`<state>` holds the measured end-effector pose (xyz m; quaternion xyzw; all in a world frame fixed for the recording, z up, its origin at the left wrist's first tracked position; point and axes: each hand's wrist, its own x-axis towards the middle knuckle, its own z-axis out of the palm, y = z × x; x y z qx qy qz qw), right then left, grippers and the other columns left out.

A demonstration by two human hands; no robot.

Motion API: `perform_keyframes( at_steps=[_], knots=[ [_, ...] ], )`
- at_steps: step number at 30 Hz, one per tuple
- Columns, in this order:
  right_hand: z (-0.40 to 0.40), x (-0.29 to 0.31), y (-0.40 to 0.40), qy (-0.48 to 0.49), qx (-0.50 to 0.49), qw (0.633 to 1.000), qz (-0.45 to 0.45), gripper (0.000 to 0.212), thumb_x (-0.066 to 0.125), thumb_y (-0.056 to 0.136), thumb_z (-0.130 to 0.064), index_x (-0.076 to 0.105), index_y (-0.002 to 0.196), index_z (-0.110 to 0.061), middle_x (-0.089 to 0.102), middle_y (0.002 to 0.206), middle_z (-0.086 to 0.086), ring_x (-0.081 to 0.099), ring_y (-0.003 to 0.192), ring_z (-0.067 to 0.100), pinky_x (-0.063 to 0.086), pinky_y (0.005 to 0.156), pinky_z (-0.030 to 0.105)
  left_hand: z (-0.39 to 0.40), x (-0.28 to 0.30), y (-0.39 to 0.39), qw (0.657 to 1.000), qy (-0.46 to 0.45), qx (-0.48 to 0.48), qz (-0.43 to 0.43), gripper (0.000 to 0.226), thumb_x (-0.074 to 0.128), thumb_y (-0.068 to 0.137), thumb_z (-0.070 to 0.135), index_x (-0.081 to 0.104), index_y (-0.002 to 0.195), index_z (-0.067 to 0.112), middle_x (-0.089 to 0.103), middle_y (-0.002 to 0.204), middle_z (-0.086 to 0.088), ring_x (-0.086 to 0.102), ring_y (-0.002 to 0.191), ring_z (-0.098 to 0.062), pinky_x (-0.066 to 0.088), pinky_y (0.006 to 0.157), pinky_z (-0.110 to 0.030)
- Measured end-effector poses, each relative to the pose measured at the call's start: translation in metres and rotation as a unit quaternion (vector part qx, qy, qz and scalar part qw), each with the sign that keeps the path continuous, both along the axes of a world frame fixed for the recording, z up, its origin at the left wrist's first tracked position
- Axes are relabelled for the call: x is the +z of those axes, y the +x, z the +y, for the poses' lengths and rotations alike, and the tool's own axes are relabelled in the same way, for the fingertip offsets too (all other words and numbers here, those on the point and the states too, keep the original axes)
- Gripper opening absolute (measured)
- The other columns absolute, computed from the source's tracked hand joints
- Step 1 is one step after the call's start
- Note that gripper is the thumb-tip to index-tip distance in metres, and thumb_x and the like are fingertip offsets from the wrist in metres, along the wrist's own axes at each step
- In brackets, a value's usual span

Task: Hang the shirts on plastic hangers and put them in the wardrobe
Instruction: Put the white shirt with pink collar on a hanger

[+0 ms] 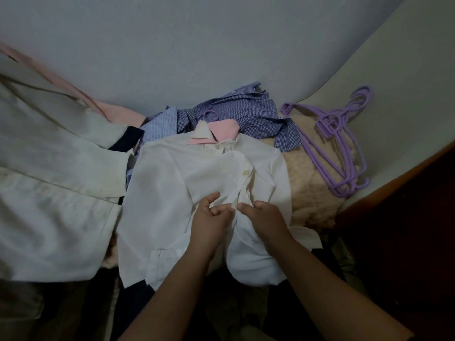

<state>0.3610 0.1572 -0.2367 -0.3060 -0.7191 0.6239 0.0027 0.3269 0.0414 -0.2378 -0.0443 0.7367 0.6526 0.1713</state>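
Two hands at the front placket of a white shirt (172,183), spread face-up on the bed. Left hand (209,217) with fingers curled, pinching a fold of the white cloth near the middle of the shirt front. Right hand (264,217) just beside it, fingers likewise curled and gripping the opposite edge of the placket. Knuckles of both nearly touching. One button (245,172) visible above the hands, another at the neck. Pink-lined collar (221,130) at the far end of the shirt, with a purple hook (212,113) poking out just behind it. Beyond the collar, a crumpled blue checked shirt (248,112) and a blue striped shirt (160,129), both against the pale wall (197,45). To the right, a bundle of purple plastic hangers (342,141) lying on a cream fleece blanket (312,193), well apart from the hands. On the left, a large pale grey garment (54,193) overlapping the bed edge. Dark wooden surface (406,230) at far right.
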Motion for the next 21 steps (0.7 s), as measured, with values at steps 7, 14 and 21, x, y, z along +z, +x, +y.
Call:
perform_keyframes(
  at_steps=[7,14,21],
  knots=[
    [-0.002,-0.001,0.001,0.010,-0.040,0.997,0.072,0.017,0.066,0.084,-0.009,0.062,0.100,-0.016,0.067,0.086,0.000,0.060,0.078,0.011,0.044,0.066,0.010,-0.002,0.000,0.001,1.000,0.017,-0.006,0.007,0.042,0.061,0.090,0.009,0.049,0.129,0.020,0.071,0.081,0.002,0.063,0.062,-0.002,0.051,0.059,-0.012],
    [-0.008,-0.001,0.004,0.194,-0.009,0.974,0.117,0.028,0.055,0.089,-0.001,0.059,0.114,-0.013,0.064,0.114,-0.001,0.052,0.099,0.005,0.031,0.077,0.005,0.002,-0.002,0.000,0.999,0.031,-0.012,0.002,0.043,0.064,0.088,0.011,0.048,0.127,0.022,0.073,0.088,0.001,0.069,0.082,-0.010,0.054,0.083,-0.026],
    [-0.011,-0.002,0.006,0.234,0.045,0.966,0.100,0.031,0.042,0.095,-0.003,0.066,0.114,-0.009,0.067,0.117,0.004,0.057,0.106,0.010,0.029,0.079,-0.002,0.003,-0.012,-0.001,0.999,0.035,-0.033,0.011,0.049,0.065,0.085,0.002,0.045,0.124,0.022,0.074,0.088,-0.005,0.070,0.084,-0.018,0.054,0.083,-0.029]
  ],
)
